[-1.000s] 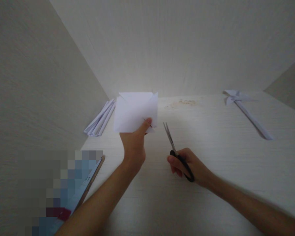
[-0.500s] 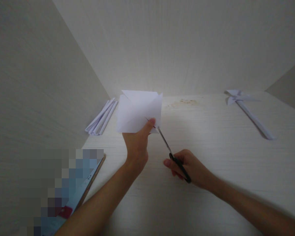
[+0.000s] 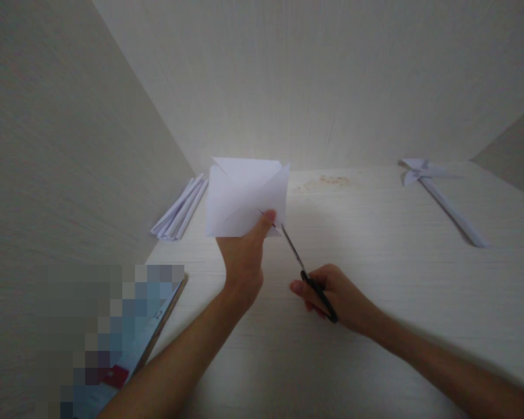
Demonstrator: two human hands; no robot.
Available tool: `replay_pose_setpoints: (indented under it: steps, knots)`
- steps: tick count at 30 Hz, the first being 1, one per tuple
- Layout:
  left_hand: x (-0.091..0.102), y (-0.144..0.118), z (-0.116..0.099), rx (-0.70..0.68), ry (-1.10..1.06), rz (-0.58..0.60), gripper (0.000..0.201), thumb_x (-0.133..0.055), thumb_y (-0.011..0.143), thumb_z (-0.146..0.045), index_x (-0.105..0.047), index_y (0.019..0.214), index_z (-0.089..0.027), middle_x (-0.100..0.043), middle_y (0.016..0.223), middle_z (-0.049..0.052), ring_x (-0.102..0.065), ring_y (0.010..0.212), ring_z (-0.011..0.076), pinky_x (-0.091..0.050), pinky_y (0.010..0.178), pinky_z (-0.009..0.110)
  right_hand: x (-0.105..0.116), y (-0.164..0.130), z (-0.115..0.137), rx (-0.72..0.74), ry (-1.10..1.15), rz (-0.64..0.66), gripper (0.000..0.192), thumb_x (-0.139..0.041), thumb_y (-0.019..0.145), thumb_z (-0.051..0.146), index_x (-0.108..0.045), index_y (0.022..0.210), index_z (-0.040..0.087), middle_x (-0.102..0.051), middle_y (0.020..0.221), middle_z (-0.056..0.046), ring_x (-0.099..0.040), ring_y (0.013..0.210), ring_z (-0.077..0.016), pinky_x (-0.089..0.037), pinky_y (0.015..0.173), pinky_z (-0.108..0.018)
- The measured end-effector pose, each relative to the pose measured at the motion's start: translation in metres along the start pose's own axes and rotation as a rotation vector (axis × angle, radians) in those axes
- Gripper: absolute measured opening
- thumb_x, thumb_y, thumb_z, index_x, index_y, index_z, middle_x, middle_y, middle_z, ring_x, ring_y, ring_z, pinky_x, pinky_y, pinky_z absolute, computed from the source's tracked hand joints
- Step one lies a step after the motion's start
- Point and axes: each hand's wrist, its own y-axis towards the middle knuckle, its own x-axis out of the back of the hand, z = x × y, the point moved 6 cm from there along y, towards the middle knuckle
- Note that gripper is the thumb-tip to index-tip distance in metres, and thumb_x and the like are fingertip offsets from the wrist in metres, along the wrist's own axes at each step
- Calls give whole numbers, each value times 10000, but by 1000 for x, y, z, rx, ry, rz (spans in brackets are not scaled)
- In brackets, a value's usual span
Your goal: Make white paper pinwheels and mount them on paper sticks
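Here, scissors point(image 3: 303, 273) at paper's point(image 3: 244, 195) corner

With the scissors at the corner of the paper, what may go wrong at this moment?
1. The scissors meet the folded white paper right beside the left hand's thumb tip, so the blades might nick it.
2. The left hand holds the paper in the air by its lower edge only; the sheet may bend or turn, and the cut may run crooked.
3. The right hand works at arm's length, which may make the cut less steady.
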Motion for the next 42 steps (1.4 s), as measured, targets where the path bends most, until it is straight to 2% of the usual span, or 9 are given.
replay_pose_setpoints:
  steps: [19, 30, 33, 38, 42]
  knots:
    - [1, 1, 0, -14, -18, 6, 507, -709, 531, -184, -548, 1011, -204, -639, 964, 48, -591, 887, 181, -487, 780, 319, 3, 2, 2, 6, -70, -33, 507, -514, 696, 554, -438, 388, 158, -372, 353, 38, -319, 333, -53, -238, 357, -205]
    - [2, 3, -2, -9, -57, -35, 516, -705, 527, -177, -551, 1017, -225, -642, 950, 38, -594, 891, 191, -492, 765, 329, -1, 2, -3, 11, 5, 44, 450, -567, 650, 546, -429, 458, 163, -304, 399, 66, -257, 377, -50, -188, 361, -210]
    - [2, 2, -1, 6, -71, -23, 516, -706, 527, -172, -551, 1017, -219, -640, 956, 43, -593, 885, 185, -494, 749, 317, 4, 3, -2, 87, 61, -46, 426, -563, 673, 509, -414, 469, 166, -317, 432, 59, -272, 413, -56, -208, 385, -211]
    - [-7, -14, 12, 43, 77, 86, 482, -718, 520, -203, -578, 980, -166, -655, 895, 57, -601, 839, 187, -473, 788, 340, 27, 6, -1, 175, 242, -302, 265, -594, 670, 415, -555, 650, 153, -442, 524, 33, -368, 478, -81, -292, 437, -215]
    - [-13, -33, 30, 138, 143, 150, 416, -707, 541, -212, -607, 940, -158, -668, 820, 53, -616, 791, 195, -465, 792, 362, 36, 8, -3, 174, 335, -359, 229, -639, 626, 357, -517, 628, 163, -398, 476, 64, -333, 434, -65, -266, 414, -206]
